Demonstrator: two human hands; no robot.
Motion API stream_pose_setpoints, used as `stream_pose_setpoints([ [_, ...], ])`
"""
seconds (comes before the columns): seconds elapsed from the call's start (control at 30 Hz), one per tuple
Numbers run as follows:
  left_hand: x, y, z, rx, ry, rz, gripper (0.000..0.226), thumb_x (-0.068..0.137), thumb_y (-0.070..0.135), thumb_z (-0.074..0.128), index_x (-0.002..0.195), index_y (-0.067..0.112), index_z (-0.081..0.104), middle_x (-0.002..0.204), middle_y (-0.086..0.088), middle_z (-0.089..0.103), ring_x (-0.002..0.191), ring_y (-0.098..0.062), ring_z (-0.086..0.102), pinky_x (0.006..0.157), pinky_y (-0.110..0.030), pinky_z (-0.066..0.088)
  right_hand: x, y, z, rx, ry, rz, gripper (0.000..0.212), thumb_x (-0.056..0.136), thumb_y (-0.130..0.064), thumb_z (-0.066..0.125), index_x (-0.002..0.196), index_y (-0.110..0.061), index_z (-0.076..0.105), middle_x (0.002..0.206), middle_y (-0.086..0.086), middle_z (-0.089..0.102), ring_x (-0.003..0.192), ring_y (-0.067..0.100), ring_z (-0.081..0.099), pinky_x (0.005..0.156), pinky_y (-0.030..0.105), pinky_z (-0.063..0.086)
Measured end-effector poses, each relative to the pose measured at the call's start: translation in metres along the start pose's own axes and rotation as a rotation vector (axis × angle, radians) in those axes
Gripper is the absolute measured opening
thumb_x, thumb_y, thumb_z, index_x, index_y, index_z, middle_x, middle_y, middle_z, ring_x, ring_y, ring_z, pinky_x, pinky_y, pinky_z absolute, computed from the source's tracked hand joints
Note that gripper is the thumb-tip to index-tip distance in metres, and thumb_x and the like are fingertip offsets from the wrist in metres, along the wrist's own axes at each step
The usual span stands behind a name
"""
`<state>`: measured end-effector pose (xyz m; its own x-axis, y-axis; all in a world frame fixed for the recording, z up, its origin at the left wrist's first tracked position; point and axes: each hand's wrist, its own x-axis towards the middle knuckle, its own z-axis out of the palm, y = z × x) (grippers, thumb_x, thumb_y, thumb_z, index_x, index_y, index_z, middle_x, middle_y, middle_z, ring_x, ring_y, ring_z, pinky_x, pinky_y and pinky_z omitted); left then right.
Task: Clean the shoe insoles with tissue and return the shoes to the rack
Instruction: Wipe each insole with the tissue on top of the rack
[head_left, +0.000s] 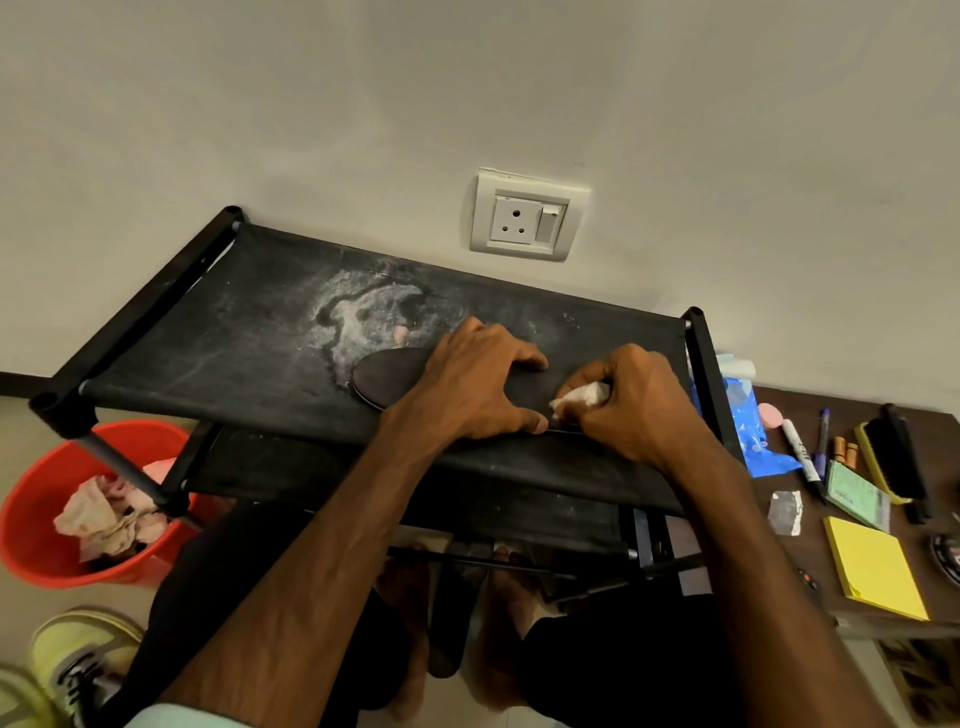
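The left hand (467, 384) spans the dark insole (389, 376), bent fingers over its far edge, thumb at the near edge, holding it flat on the shoe rack's (234, 338) dusty top shelf. The right hand (628, 405) pinches a wad of white tissue (579, 397) against the insole.

An orange bucket (47, 467) of crumpled tissues (104, 514) stands at the left, and a blue packet (748, 421), markers (800, 452) and a shoe brush (891, 462) lie at the right.

The hands cover the insole's right end. The lower shelves are too dark to make out.
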<state>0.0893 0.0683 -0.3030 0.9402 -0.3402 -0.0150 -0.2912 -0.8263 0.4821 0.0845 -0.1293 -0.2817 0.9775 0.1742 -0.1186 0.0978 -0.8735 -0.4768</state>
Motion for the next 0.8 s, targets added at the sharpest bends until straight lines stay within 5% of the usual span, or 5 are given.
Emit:
stream_pose_setpoints([
  [0.2,0.001,0.0,0.001,0.024,-0.011,0.0,0.072,0.072,0.063,0.079,0.137,0.04,0.057,0.136,0.005,0.055,0.129,-0.022,0.041,0.11,-0.043,0.037,0.017,-0.006,0.009,0.002,0.217,0.079,0.013,0.079,-0.02,0.083,0.087,-0.03,0.079,0.077,-0.008,0.072,0.071,0.007,0.067,0.071,0.04,0.064],
  [0.47,-0.001,0.002,0.003,0.005,0.017,0.0,0.075,0.069,0.062,0.082,0.137,0.04,0.057,0.135,0.005,0.055,0.128,-0.022,0.041,0.11,-0.041,0.037,-0.007,0.004,0.003,-0.075,0.001,0.012,0.008,0.078,-0.036,0.085,0.084,-0.038,0.081,0.081,-0.016,0.075,0.076,0.006,0.069,0.075,0.038,0.063],
  [0.6,0.0,0.002,0.0,0.008,0.01,0.0,0.072,0.071,0.059,0.082,0.136,0.039,0.058,0.135,0.004,0.055,0.129,-0.022,0.041,0.111,-0.042,0.035,-0.01,0.009,0.008,-0.025,0.146,0.084,0.008,0.077,-0.041,0.083,0.084,-0.039,0.081,0.076,-0.014,0.074,0.074,0.007,0.069,0.071,0.033,0.06],
  [0.8,-0.001,0.005,-0.001,0.03,-0.018,-0.004,0.071,0.073,0.06,0.08,0.136,0.04,0.056,0.138,0.002,0.052,0.132,-0.023,0.038,0.114,-0.045,0.032,0.013,0.006,0.006,-0.016,0.303,0.155,0.011,0.08,-0.029,0.078,0.089,-0.032,0.081,0.082,-0.004,0.076,0.077,0.016,0.07,0.076,0.043,0.062],
])
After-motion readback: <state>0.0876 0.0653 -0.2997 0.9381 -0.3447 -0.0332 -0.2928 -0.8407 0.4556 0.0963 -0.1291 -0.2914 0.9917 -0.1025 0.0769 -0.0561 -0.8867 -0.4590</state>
